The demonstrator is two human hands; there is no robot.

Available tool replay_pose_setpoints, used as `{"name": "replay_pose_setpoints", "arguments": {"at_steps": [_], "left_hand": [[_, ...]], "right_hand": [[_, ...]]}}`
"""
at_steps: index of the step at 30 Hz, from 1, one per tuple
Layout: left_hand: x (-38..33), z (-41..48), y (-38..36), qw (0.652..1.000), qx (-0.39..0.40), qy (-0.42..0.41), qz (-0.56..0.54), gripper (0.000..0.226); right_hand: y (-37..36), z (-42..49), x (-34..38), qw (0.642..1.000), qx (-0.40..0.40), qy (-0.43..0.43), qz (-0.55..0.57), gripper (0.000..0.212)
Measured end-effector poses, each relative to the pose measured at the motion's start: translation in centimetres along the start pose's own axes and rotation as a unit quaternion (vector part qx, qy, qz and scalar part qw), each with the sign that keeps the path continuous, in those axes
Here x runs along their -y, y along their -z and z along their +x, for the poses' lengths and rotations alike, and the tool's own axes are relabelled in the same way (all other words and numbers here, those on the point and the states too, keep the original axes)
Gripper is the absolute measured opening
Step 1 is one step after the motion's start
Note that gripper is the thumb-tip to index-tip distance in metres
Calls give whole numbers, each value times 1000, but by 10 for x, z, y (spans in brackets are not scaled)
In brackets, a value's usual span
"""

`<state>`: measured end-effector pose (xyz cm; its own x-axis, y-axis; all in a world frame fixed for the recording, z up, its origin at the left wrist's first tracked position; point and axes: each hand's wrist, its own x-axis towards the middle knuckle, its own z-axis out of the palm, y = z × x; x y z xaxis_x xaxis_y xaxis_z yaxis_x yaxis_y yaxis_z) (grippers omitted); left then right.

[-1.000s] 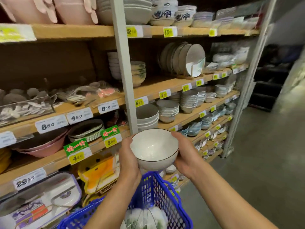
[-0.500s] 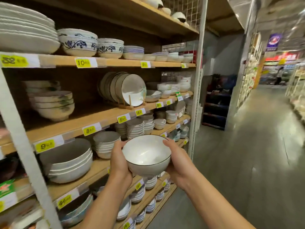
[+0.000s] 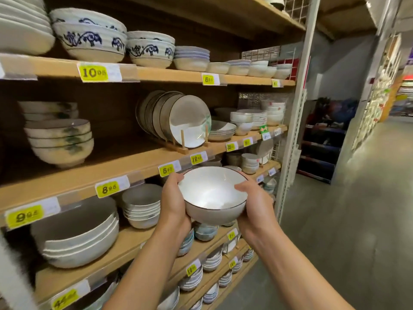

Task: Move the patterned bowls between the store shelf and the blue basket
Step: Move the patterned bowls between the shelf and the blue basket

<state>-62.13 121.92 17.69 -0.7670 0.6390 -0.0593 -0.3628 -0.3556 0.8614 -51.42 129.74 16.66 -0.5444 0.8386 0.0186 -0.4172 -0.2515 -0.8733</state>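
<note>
A white bowl [image 3: 212, 194] with a thin dark rim sits between both my hands, held in the air in front of the wooden store shelf [image 3: 134, 168]. My left hand [image 3: 173, 204] grips its left side, fingers curled over the rim. My right hand [image 3: 254, 202] grips the right side the same way. The bowl is level with the shelf edge that carries yellow price tags. Behind it on the lower shelf stands a stack of similar grey-white bowls [image 3: 142, 204]. The blue basket is out of view.
Stacks of large bowls [image 3: 78, 233], green-patterned bowls [image 3: 60, 139], blue-patterned bowls [image 3: 89, 43] and upright plates in a wooden rack [image 3: 178, 119] fill the shelves. A grey upright post [image 3: 292, 130] ends the shelving. The grey aisle floor [image 3: 335, 220] runs to the right.
The view has swung up and right along the shelves, so the blue basket has left the frame. Both hands have carried the bowl up to the shelf edge.
</note>
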Motion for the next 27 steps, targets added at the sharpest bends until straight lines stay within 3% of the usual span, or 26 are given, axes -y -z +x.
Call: {"name": "replay_pose_setpoints", "arguments": {"at_steps": [9,13,17,21,27], "left_hand": [[-49,90,26,997,-62,-36,11,32],[-75,113,40,995,-59,-72,44,34],[-90,128,54,991,-80,-73,76,36],[-99,139,63,983,-137,-106,67,35],[-112,159,76,983,-148,-98,50,29]], "right_hand": [[-76,106,-11,997,51,-66,2,39],[-105,147,-8,985,120,-120,22,49],[-131,181,-13,960,213,-183,-2,59],[-158,214,-26,927,305,-217,-11,51],[-199,256,-37,855,431,-288,-11,54]]}}
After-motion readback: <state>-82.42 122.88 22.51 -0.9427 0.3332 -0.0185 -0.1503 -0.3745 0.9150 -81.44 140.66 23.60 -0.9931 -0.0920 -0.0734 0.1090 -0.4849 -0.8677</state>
